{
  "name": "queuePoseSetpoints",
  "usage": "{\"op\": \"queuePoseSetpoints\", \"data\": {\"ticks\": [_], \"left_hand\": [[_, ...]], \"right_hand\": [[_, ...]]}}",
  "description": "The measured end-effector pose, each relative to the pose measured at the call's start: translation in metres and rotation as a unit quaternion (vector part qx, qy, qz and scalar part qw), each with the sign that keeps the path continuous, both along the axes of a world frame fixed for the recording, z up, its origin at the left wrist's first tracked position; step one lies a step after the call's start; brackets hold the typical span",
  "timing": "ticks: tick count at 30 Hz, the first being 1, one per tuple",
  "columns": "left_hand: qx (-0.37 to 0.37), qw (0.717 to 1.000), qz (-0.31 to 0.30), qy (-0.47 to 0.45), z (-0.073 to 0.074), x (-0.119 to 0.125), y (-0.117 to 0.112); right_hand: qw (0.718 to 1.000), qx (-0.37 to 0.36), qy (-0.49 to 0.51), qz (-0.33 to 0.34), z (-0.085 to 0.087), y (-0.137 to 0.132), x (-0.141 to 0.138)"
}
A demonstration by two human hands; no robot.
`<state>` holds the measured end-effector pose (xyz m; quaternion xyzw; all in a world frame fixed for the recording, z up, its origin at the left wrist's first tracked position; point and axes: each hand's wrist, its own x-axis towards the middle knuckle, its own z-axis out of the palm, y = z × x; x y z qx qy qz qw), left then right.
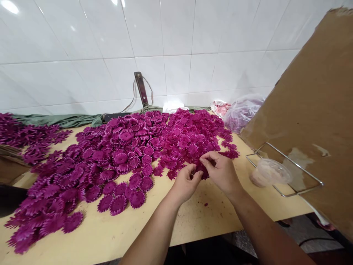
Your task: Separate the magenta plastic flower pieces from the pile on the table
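My left hand (185, 183) is closed in a pinch on a magenta artificial flower piece (203, 171) near the table's front. On its other side, the thumb and fingers of my right hand (220, 170) pinch the same piece, partly covering it. Just behind my hands lies a heap of frilly magenta flower pieces (190, 138). To the left spreads a larger pile of round, cup-like flower pieces with pale toothed edges (121, 147). A few of these lie singly, such as the flower disc (118, 204) left of my left hand.
Star-shaped purple pieces (35, 138) lie at the far left. A clear plastic tub (274, 172) stands by a metal wire frame (309, 179) at right, before a tall cardboard sheet (311, 103). A plastic bag (244, 112) and green cloth (60, 120) lie along the tiled wall.
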<state>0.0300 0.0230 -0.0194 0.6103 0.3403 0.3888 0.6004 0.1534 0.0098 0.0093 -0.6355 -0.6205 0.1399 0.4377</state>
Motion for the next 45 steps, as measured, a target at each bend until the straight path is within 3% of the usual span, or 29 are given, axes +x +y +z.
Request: {"op": "queuePoseSetpoints", "data": {"ticks": [4,7,9,11,15,19,24,27,31,33,37,42,45], "left_hand": [[-0.008,0.999,-0.044,0.024,0.000,-0.003,-0.006],[-0.010,0.999,-0.028,0.028,-0.004,-0.003,-0.004],[0.003,1.000,0.010,0.024,-0.007,-0.001,0.000],[0.008,0.999,0.045,0.019,-0.010,0.000,0.006],[-0.039,0.995,0.091,-0.024,-0.015,-0.001,0.012],[-0.061,0.994,0.080,-0.032,-0.015,-0.002,0.011],[-0.019,0.999,0.032,-0.031,-0.011,0.000,0.008],[0.018,0.999,0.037,-0.013,-0.008,-0.001,0.005],[0.006,1.000,-0.012,-0.004,-0.003,-0.003,-0.003],[-0.016,1.000,-0.017,-0.016,-0.002,-0.002,-0.004],[-0.058,0.996,0.039,-0.051,-0.004,0.002,0.002],[-0.056,0.993,0.084,-0.067,-0.012,0.002,0.008],[-0.065,0.992,0.083,-0.075,-0.015,0.001,0.009]], "right_hand": [[0.984,0.056,-0.019,-0.170,0.004,0.033,0.029],[0.980,0.048,-0.022,-0.190,0.012,0.049,0.051],[0.988,0.043,-0.029,-0.145,0.017,0.046,0.052],[0.998,0.021,-0.018,-0.060,0.019,0.032,0.041],[0.990,-0.078,0.043,0.111,0.014,0.001,0.008],[0.977,-0.117,0.078,0.158,0.006,-0.010,-0.005],[0.995,-0.075,0.045,0.056,-0.001,-0.006,-0.005],[0.999,-0.040,0.020,0.007,-0.001,0.004,-0.002],[0.982,0.016,-0.015,-0.187,0.005,0.030,0.026],[0.977,0.016,-0.023,-0.210,0.009,0.043,0.046],[0.985,0.038,-0.058,-0.157,0.013,0.043,0.058],[0.999,-0.013,0.013,0.047,0.008,0.004,0.018],[0.991,-0.055,0.035,0.115,0.005,-0.014,-0.004]]}}
